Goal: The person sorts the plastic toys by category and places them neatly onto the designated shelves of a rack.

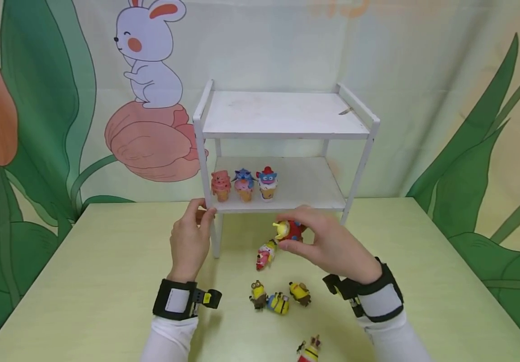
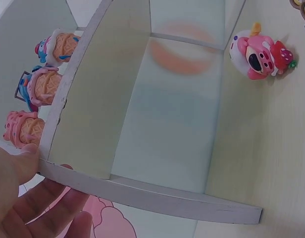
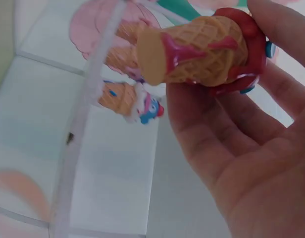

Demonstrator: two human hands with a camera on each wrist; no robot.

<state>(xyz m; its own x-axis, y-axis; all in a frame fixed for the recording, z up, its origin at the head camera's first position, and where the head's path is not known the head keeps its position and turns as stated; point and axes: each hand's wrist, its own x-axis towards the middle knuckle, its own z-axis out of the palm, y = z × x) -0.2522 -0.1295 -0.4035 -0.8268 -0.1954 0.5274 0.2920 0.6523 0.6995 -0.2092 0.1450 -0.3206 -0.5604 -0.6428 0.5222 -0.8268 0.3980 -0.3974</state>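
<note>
My right hand (image 1: 332, 246) holds an ice-cream-cone figurine (image 3: 207, 49) with a red top and yellow ends, just in front of the lower shelf edge and lying sideways. The cone's waffle side faces the right wrist camera. At the left front post of the white shelf rack (image 1: 282, 113), my left hand (image 1: 187, 246) grips the frame, thumb in front and fingers behind. On the lower shelf stand a pink cone figurine (image 1: 221, 186), a blue-and-pink one (image 1: 244, 186) and a white one with a blue face and red hat (image 1: 267, 185), side by side at the left.
Below the held figurine, a pink bear figurine (image 2: 261, 57) lies on the table (image 1: 119, 281). Nearer me are yellow minion figurines: one (image 1: 257, 294), another (image 1: 278, 303) and a third (image 1: 299, 293). A red-and-yellow figurine (image 1: 310, 350) is cut off by the bottom edge.
</note>
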